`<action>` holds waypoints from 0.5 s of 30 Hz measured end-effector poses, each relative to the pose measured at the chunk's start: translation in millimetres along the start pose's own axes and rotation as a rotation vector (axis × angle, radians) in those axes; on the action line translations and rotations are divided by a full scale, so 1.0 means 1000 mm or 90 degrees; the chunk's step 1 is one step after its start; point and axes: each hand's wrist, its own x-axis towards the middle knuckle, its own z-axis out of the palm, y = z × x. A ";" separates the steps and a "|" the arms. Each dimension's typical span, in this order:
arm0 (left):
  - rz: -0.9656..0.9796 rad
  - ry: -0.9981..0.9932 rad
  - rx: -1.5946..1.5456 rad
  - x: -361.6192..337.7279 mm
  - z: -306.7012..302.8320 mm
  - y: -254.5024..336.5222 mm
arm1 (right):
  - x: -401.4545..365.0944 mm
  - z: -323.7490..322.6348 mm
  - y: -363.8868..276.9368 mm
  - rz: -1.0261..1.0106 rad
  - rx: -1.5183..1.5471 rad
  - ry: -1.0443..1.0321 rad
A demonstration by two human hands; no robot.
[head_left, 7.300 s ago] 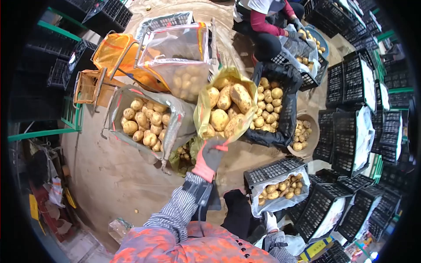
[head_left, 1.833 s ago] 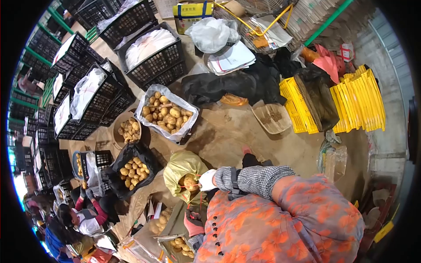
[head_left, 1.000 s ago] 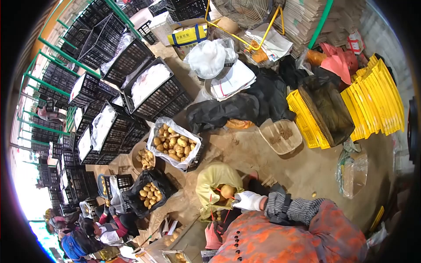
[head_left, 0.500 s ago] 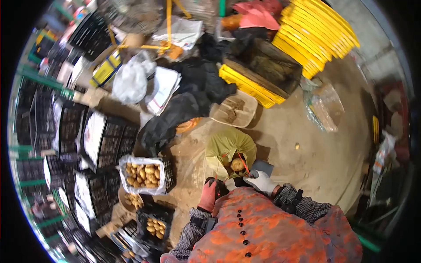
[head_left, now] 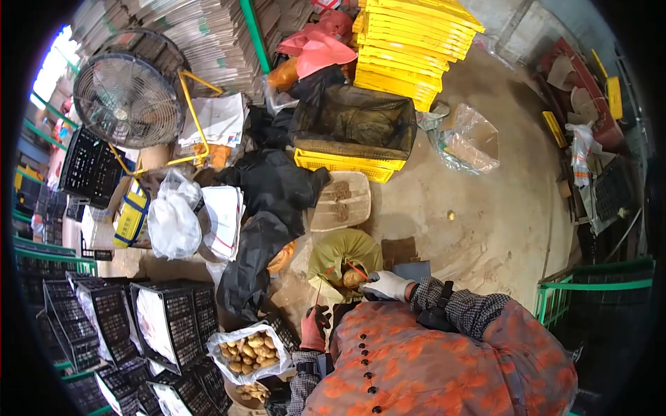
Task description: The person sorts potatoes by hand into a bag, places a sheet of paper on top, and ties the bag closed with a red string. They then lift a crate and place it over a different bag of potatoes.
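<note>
A yellow-green woven sack [head_left: 333,248] stands on the floor in front of me, its mouth gathered partly round a large potato [head_left: 352,279]. My right hand [head_left: 390,285], in a pale glove, is closed on a red drawstring [head_left: 357,268] at the mouth's right side. Left of and nearer than the sack is my left hand [head_left: 315,326], in a pink and black glove. Its fingers pinch the other red drawstring [head_left: 319,294], which runs up taut toward the sack. How many potatoes lie deeper inside is hidden.
A lined crate [head_left: 214,341] of potatoes stands left of my left hand. Beyond the sack are a beige tub [head_left: 341,201], black sheeting [head_left: 267,187], a dark crate [head_left: 302,135] and stacked yellow crates [head_left: 416,48]. One loose potato [head_left: 451,215] lies on the floor. A fan [head_left: 125,100] stands far left.
My view has tilted up and swung, so the fan and stacked cardboard now show. My left hand sits slightly farther from the sack, with its string stretched out. Both hands keep their strings.
</note>
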 end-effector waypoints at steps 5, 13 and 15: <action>0.120 -0.108 0.347 0.011 0.005 0.024 | 0.013 0.000 -0.001 -0.065 -0.035 0.039; 0.234 -0.005 0.398 0.001 0.043 0.041 | 0.012 -0.032 0.019 0.058 -0.040 -0.183; 0.241 -0.043 0.570 -0.001 0.057 0.042 | 0.033 -0.036 0.056 0.046 -0.071 -0.215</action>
